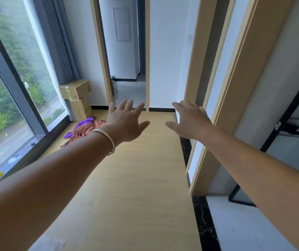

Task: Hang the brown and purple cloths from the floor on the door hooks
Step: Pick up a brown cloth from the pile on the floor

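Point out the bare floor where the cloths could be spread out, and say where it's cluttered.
Bare wooden floor runs from the foreground to the far wall, between the window sill and the door frames. The far left corner is crowded: brown cloth, purple cloth, stacked cardboard boxes.

Two hands (pixel 127 122); two cloths (pixel 83 130); two boxes (pixel 75 89).

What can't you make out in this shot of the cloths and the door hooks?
- Door hooks: none visible anywhere in the head view.
- Brown cloth: its near edge is hidden behind the left hand's forearm.
- Purple cloth: partly buried in the brown one.
- Cardboard boxes: printed labels too small to read.
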The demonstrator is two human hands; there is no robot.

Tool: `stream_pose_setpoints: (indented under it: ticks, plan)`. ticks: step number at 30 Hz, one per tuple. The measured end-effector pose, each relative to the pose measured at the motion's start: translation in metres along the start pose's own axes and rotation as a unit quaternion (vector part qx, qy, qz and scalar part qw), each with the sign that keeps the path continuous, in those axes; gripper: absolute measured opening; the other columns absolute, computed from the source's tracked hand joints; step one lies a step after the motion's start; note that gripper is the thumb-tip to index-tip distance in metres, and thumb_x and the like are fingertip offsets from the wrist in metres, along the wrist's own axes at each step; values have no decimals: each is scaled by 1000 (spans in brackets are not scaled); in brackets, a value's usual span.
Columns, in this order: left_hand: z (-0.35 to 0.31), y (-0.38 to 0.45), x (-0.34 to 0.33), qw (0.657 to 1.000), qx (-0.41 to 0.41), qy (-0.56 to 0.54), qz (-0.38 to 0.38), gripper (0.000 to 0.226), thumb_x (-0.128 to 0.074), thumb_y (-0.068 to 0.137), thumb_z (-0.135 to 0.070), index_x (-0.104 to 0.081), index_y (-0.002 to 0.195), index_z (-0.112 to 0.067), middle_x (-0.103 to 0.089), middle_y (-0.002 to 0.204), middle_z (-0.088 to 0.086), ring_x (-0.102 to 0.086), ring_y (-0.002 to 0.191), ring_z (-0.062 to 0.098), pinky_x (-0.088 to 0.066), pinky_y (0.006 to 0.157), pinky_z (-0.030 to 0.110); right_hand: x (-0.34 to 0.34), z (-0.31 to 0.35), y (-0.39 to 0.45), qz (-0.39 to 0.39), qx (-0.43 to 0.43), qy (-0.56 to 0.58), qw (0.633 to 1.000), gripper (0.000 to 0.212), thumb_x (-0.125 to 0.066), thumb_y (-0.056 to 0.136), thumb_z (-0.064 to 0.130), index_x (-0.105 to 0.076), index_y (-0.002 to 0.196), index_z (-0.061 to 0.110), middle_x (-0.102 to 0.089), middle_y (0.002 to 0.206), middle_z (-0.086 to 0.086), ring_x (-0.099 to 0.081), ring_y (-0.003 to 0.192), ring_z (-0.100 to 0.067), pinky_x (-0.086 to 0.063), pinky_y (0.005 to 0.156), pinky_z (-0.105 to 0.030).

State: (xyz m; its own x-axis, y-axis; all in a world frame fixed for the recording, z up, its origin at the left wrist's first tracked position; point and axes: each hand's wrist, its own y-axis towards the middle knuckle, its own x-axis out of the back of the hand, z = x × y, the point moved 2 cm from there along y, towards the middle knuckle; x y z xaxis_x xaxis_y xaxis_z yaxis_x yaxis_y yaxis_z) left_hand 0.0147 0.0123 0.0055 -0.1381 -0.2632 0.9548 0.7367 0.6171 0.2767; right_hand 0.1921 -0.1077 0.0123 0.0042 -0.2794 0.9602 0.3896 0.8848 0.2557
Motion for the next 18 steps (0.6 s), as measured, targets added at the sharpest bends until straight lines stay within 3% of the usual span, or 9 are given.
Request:
stream_pose_setpoints:
  ticks: [18]
  plan:
    - [115, 201, -99, 999, -28, -18, 5, 73, -29, 93, -65, -5, 153, -30, -13, 160, 8, -4, 149, 27, -7, 116, 58, -94, 23, 219, -5, -45, -22, 999, 71, -48, 90, 58, -24, 149, 27, -26, 155, -4, -17, 144, -22, -16, 116, -49]
